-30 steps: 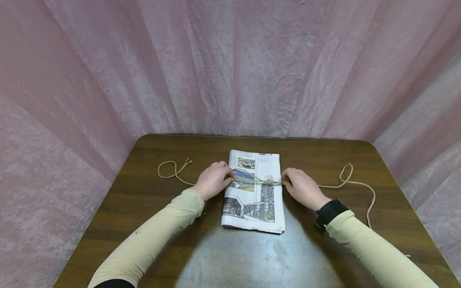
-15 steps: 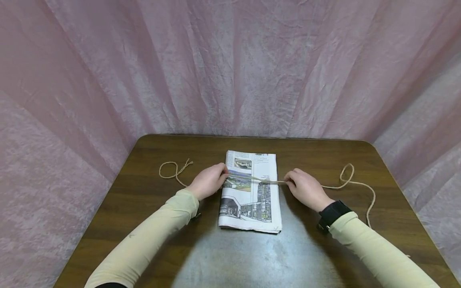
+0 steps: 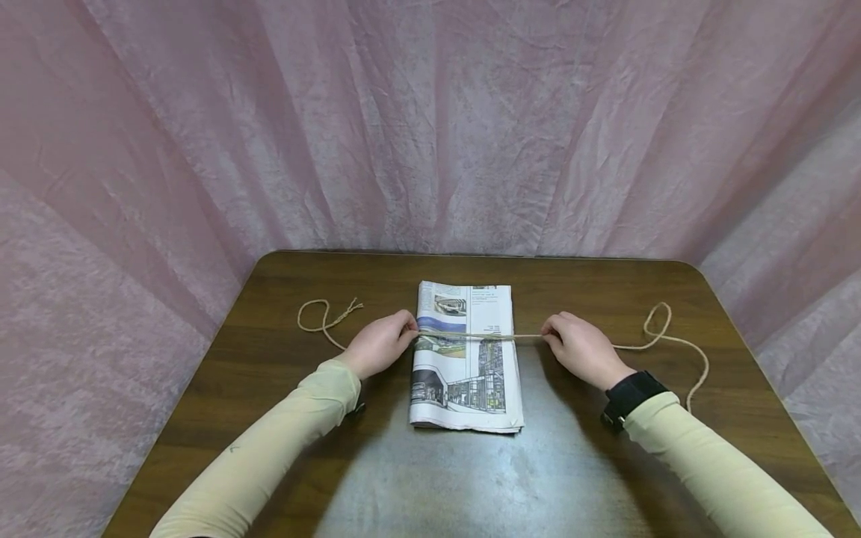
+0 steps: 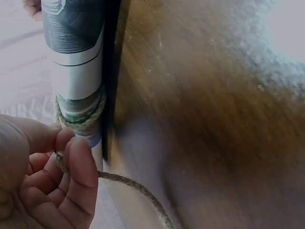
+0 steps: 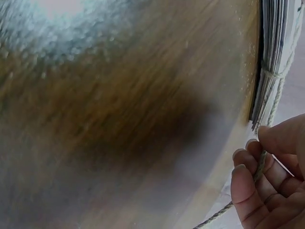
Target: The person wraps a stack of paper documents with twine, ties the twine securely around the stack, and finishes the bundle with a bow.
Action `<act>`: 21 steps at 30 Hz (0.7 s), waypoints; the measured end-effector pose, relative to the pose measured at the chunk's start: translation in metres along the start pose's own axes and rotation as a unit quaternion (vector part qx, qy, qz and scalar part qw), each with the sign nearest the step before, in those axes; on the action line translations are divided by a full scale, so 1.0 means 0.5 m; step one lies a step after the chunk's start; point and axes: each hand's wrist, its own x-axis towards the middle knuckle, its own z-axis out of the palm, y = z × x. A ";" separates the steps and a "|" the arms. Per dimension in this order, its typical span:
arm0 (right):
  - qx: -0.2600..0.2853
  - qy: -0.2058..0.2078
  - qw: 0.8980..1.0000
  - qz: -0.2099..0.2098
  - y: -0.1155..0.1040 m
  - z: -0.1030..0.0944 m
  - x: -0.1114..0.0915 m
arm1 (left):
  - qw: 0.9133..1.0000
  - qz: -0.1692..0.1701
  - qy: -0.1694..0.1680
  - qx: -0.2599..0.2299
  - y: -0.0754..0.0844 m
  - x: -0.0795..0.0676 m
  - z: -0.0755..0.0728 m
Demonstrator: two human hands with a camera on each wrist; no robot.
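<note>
A folded stack of newspapers (image 3: 457, 388) lies on the table, with twine (image 3: 528, 336) drawn straight across its upper half. At the stack's left edge my left hand (image 3: 380, 345) pinches the twine between thumb and fingers. My right hand (image 3: 584, 350) pinches the twine a short way off the right edge, and the strand between runs taut. In the left wrist view the twine (image 4: 97, 114) wraps round the folded side of the stack. The right wrist view shows the loose page edges (image 5: 274, 45) with a strand going round them.
A loose, frayed twine end (image 3: 326, 317) curls on the table (image 3: 457, 486) to the left. Another length (image 3: 693, 355) loops away to the right, partly hidden by the right sleeve. Pink curtains (image 3: 430, 127) hang behind the table's far edge.
Both hands have drawn apart, left hand leftward and right hand rightward, and the twine across the stack has straightened and tightened. The newspaper stack has slid slightly left.
</note>
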 end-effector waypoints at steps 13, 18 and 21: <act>0.011 0.016 1.000 -0.006 -0.006 0.010 0.006 | 0.999 -0.032 -0.008 -0.012 0.000 0.000 0.005; 0.032 0.009 0.999 -0.013 -0.017 0.013 0.014 | 0.999 -0.031 -0.005 -0.013 0.004 0.001 0.005; 0.032 0.011 0.999 -0.019 -0.021 0.016 0.018 | 0.999 -0.035 -0.004 -0.018 0.004 0.002 0.007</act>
